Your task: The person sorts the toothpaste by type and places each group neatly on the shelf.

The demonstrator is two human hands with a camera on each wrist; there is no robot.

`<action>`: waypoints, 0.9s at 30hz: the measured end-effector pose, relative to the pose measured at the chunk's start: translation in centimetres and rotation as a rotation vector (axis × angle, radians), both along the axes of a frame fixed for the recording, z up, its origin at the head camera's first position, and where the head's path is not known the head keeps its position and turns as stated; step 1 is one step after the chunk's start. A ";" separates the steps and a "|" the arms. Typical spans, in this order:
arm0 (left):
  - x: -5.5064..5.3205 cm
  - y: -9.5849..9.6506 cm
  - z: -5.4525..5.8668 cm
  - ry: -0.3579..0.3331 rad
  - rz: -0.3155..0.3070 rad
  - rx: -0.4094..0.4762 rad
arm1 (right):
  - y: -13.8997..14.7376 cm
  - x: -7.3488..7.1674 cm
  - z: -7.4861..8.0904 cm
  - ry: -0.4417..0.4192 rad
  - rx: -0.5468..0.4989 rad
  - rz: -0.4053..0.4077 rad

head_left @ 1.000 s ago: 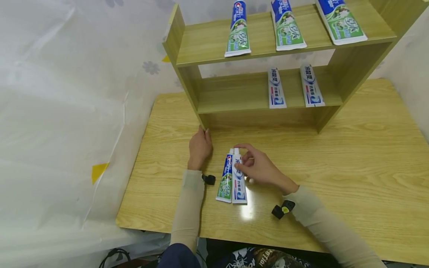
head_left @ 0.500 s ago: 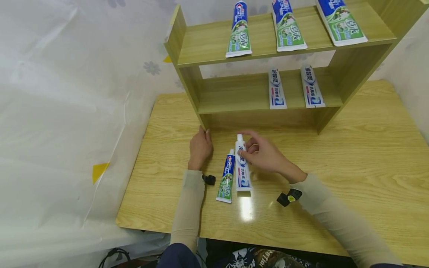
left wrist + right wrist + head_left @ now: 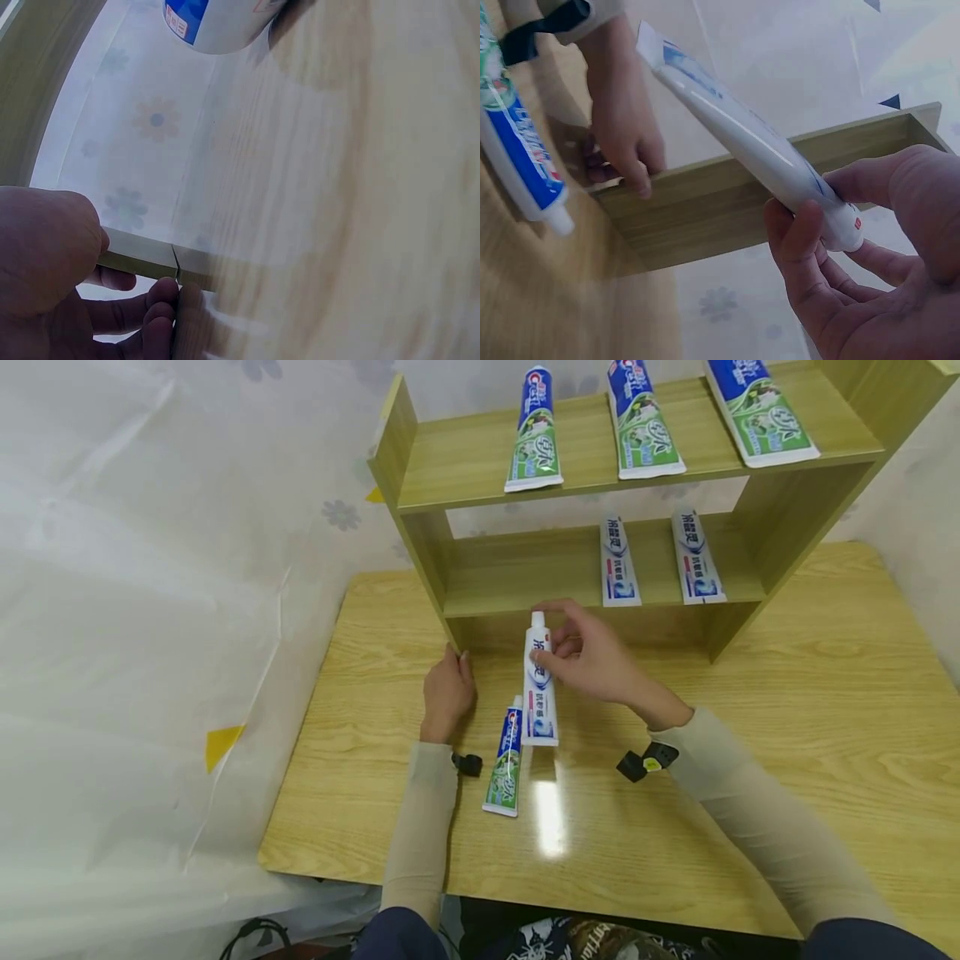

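Note:
My right hand (image 3: pixel 588 652) pinches a white toothpaste tube (image 3: pixel 539 693) near its cap end, thumb on the printed front. In the right wrist view, this toothpaste tube (image 3: pixel 742 142) is tilted above the table, fingers curled behind it. My left hand (image 3: pixel 448 693) grips the lower front edge of the wooden shelf's left side panel (image 3: pixel 423 560); in the left wrist view the thumb and fingers (image 3: pixel 120 311) sit on either side of that edge. A green and blue toothpaste tube (image 3: pixel 505 768) lies on the table between the two forearms.
On the top shelf board (image 3: pixel 465 452) lie three green and blue tubes (image 3: pixel 536 443). Two white tubes (image 3: pixel 618 564) rest on the middle board (image 3: pixel 517 572), towards its right. The table (image 3: pixel 825 710) extends to the right. A sheeted wall (image 3: pixel 150 610) stands at left.
My right hand has lifted the white toothpaste tube from beside the green and blue one and carried it forward, up towards the shelf. The left hand stays at the side panel.

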State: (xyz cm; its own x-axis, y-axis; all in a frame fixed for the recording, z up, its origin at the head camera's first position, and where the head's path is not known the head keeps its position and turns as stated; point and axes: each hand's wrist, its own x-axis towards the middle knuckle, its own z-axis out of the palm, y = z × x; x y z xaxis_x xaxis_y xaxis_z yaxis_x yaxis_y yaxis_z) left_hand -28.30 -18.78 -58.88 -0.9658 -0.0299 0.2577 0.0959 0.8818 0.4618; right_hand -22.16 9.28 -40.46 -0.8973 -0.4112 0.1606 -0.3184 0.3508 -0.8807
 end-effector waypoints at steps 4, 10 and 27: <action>0.0 0.0 0.0 -0.012 -0.002 0.000 | 0.0 -0.8 1.1 -0.024 0.008 -0.023; 0.2 0.1 0.3 -0.045 0.011 0.009 | -0.6 -1.8 2.6 0.026 0.037 -0.041; 1.0 0.2 1.4 -0.012 -0.007 0.039 | -1.0 -7.2 5.6 0.041 0.196 -0.108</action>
